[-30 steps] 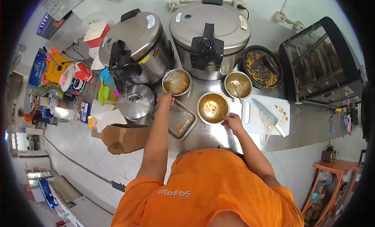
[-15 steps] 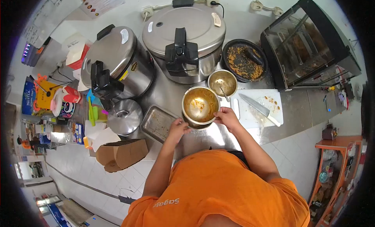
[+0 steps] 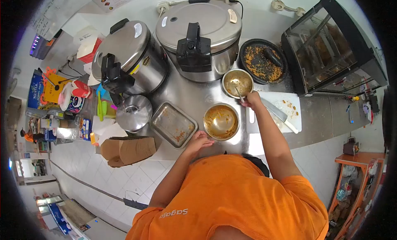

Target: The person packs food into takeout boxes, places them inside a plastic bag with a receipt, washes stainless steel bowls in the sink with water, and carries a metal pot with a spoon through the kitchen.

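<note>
My right hand is closed on the handle end of a spoon that leans in a smaller metal bowl with a pale brown coating. Nearer to me stands a larger metal bowl, its inside smeared with orange-brown sauce. My left hand is beside this bowl's lower left edge with fingers stretched out and nothing held; whether the fingertips touch the rim, I cannot tell. To its left lies a shallow metal tray with orange crumbs.
A knife lies on the white cutting board at right. Behind are a black stone mortar with a pestle and two large cookers. A glass display case stands at right; a lidded pot at left.
Both hands have let go of the larger bowl, which now sits slightly right and lower in view. My right hand has moved up to the spoon in the smaller bowl.
</note>
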`<state>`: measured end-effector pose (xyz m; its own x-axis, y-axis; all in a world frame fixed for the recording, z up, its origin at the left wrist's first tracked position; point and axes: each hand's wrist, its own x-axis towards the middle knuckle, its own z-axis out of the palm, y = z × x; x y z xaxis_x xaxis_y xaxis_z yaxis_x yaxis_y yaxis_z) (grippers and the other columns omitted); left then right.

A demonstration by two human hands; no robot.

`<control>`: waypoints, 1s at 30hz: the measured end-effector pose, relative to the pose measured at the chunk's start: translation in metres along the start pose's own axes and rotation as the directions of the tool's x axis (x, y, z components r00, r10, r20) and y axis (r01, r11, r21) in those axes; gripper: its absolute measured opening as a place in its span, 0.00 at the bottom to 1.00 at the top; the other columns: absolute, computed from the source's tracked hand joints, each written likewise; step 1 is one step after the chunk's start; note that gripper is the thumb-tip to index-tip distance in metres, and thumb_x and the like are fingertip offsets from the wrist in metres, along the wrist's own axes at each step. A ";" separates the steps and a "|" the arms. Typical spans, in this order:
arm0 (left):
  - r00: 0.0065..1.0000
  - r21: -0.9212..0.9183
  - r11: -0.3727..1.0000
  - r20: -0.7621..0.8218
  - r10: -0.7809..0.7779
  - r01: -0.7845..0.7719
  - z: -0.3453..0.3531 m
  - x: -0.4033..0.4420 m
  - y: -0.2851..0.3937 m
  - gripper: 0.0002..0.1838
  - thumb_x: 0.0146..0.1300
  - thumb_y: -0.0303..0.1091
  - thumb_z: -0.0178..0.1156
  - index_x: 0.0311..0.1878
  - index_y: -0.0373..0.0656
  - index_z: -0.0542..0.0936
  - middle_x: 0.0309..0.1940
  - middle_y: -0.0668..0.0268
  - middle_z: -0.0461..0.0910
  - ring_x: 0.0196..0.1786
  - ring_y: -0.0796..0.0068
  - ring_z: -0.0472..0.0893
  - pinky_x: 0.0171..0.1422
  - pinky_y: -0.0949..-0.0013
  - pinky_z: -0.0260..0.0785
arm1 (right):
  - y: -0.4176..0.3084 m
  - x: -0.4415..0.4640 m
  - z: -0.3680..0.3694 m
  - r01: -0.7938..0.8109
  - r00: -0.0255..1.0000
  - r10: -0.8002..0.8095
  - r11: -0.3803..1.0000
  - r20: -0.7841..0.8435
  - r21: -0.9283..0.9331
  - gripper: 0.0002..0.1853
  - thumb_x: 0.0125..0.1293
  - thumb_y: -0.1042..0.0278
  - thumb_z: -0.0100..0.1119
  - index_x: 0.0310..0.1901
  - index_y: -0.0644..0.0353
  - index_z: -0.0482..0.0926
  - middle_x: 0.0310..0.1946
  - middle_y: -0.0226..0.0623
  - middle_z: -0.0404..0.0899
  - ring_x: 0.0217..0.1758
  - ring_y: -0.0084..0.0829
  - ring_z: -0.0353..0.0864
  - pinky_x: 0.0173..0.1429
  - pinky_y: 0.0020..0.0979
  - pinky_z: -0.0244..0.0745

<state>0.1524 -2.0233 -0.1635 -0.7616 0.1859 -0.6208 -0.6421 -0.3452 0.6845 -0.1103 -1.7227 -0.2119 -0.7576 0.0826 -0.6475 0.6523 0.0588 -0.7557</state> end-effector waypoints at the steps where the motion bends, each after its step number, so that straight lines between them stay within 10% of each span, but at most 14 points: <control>1: 1.000 -0.026 1.000 -0.013 -0.015 0.015 0.002 0.000 -0.001 0.13 0.74 0.34 0.62 0.52 0.38 0.70 0.56 0.50 0.77 0.56 0.55 0.86 0.61 0.58 0.83 | 0.003 -0.001 0.000 0.032 0.999 -0.032 0.999 0.003 0.032 0.15 0.72 0.65 0.60 0.49 0.70 0.78 0.32 0.47 0.85 0.25 0.38 0.85 0.28 0.34 0.84; 6: 0.996 -0.097 0.995 -0.088 0.002 -0.010 0.014 0.005 -0.004 0.15 0.73 0.34 0.62 0.54 0.39 0.69 0.51 0.57 0.77 0.51 0.58 0.86 0.55 0.59 0.84 | -0.037 -0.082 -0.016 0.082 0.975 -0.130 0.964 0.182 0.253 0.09 0.71 0.75 0.57 0.50 0.69 0.78 0.34 0.42 0.84 0.28 0.34 0.84 0.36 0.35 0.86; 17: 0.942 -0.009 0.971 -0.248 0.228 -0.237 0.019 0.041 -0.038 0.10 0.66 0.26 0.66 0.46 0.39 0.75 0.41 0.62 0.77 0.42 0.68 0.84 0.43 0.63 0.88 | -0.033 -0.208 -0.007 0.452 0.844 -0.196 0.760 0.499 -0.467 0.34 0.63 0.78 0.61 0.69 0.59 0.60 0.23 0.37 0.81 0.20 0.27 0.80 0.26 0.29 0.75; 21: 0.938 -0.108 0.977 -0.318 0.140 -0.183 0.025 -0.006 -0.040 0.10 0.66 0.22 0.60 0.50 0.37 0.80 0.46 0.60 0.82 0.44 0.68 0.84 0.47 0.65 0.85 | -0.069 -0.253 0.009 0.443 0.815 -0.036 0.682 0.578 -0.583 0.39 0.70 0.62 0.68 0.75 0.61 0.54 0.19 0.36 0.79 0.16 0.25 0.79 0.21 0.28 0.72; 23: 0.868 0.225 0.955 -0.414 0.273 -0.193 0.008 -0.027 -0.078 0.12 0.68 0.24 0.60 0.53 0.37 0.81 0.44 0.63 0.84 0.46 0.69 0.84 0.50 0.66 0.82 | -0.076 -0.245 0.017 0.439 0.800 -0.061 0.737 0.596 -0.514 0.34 0.68 0.57 0.69 0.70 0.58 0.64 0.18 0.36 0.81 0.15 0.26 0.77 0.24 0.27 0.71; 27: 0.843 -0.055 0.980 -0.520 0.138 -0.194 0.017 -0.132 -0.092 0.15 0.71 0.26 0.61 0.59 0.38 0.81 0.48 0.64 0.86 0.49 0.69 0.85 0.52 0.66 0.81 | -0.033 -0.167 0.068 0.402 0.822 -0.130 0.822 0.555 -0.403 0.21 0.70 0.60 0.66 0.59 0.60 0.72 0.24 0.38 0.83 0.19 0.24 0.78 0.23 0.27 0.71; 30: 0.789 -0.237 0.942 -0.613 0.045 -0.238 0.017 -0.197 -0.116 0.15 0.71 0.26 0.62 0.59 0.37 0.81 0.51 0.61 0.86 0.50 0.67 0.86 0.52 0.63 0.83 | 0.024 -0.141 0.126 0.287 0.782 0.053 0.854 0.620 -0.435 0.31 0.70 0.57 0.67 0.67 0.56 0.62 0.35 0.41 0.85 0.30 0.31 0.84 0.31 0.36 0.82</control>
<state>0.3756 -2.0041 -0.1138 -0.5766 -0.4328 -0.6930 -0.4024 -0.5877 0.7019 0.0095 -1.8579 -0.1513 -0.5731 -0.5495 -0.6079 0.3501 0.5065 -0.7879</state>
